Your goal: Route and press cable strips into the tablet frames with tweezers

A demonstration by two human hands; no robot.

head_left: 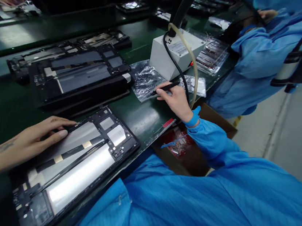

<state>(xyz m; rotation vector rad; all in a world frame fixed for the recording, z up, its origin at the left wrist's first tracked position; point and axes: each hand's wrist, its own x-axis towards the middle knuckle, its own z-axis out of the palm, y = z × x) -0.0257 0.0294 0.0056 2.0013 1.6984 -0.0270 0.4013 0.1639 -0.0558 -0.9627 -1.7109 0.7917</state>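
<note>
Clearly, two bare hands are at work on a dark green worktop point(141, 122). Nearest the wearer, an opened, tablet-like device point(81, 152) lies slanted at the worktop's front edge, its silvery inner panels and black frame exposed. The left hand point(45, 133) is at its far long edge, fingers bent and thumb extended; whether that grip clasps the edge or just rests there, I cannot tell. The right hand point(176, 100), wearing a blue wristband point(193, 119), pinches a slim black tool point(170, 86) between thumb and fingers, its lower end over a crinkled clear plastic bag point(144, 76). Just behind the bag stands a white box point(172, 53) with a black hose point(183, 10). Similar devices point(82, 68) are stacked beyond the opened one. At the upper right, a co-worker in blue point(259, 60) sits alongside.
</note>
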